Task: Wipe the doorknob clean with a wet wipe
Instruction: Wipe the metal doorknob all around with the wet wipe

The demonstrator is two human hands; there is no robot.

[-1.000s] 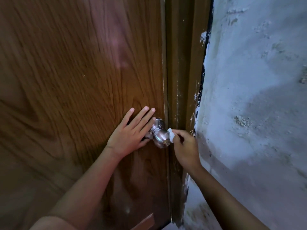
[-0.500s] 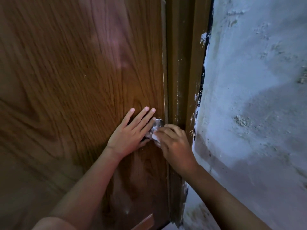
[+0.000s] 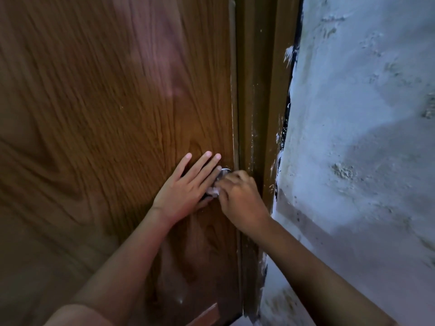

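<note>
The doorknob point(image 3: 223, 173) sits at the right edge of the door, low in the scene, and only a sliver of its silver metal shows above the fingers that cover it. The right hand point(image 3: 242, 201) wraps over it from the right, its grip curled and pressed together around the knob with the wet wipe point(image 3: 213, 191) bunched white under the fingertips on the knob's left side. The left hand point(image 3: 186, 192) lies flat on the wood just left of the knob, its grip spread, fingers pointing up and to the right, the fingertips close to the metal. The door point(image 3: 106, 114) is glossy brown wood with a bold swirling grain and a soft reflection high in the panel. Right of it runs the darker brown door frame point(image 3: 259, 90), flecked with white paint along its edge. Beyond the frame stands a rough plastered wall point(image 3: 364, 114), pale and bluish, with lumps, scuffs and a broad shadow across its lower part.
</note>
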